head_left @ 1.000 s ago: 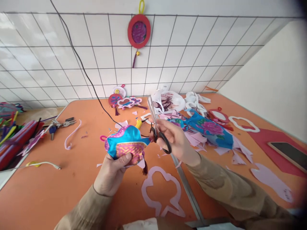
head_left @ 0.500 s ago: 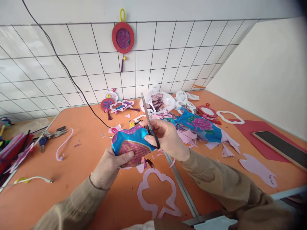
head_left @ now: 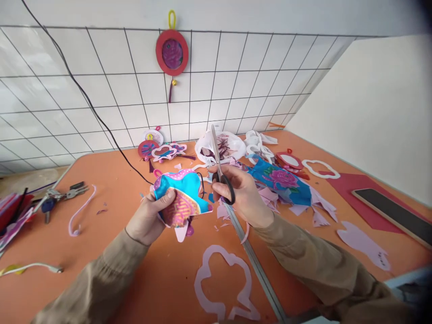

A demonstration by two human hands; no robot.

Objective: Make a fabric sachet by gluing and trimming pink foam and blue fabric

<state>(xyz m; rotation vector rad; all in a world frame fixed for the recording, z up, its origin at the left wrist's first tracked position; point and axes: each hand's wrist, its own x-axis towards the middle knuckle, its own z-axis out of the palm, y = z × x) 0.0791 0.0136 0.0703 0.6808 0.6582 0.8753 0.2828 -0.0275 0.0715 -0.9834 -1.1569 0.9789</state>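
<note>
My left hand pinches a scallop-edged piece of shiny patterned fabric, turquoise with pink and gold, the thumb lying on top. A pink strip and a purple bead show beneath its lower edge, and a pink loop peeks out at its upper left. In my right hand is a pair of black-handled scissors, blades pointing up and looking closed. The scissors stand just right of the fabric, apart from it. Below, a pink paper outline frame lies on the table.
On the orange table sit finished ornaments, a white plastic bag, blue floral fabric with paper scraps, and a phone on red paper. Keys and a cable lie left. A black cord crosses the wall.
The scissors have come away from the fabric's right edge, moving right and tilting upright. The fabric has turned and shifted slightly left in my left hand.
</note>
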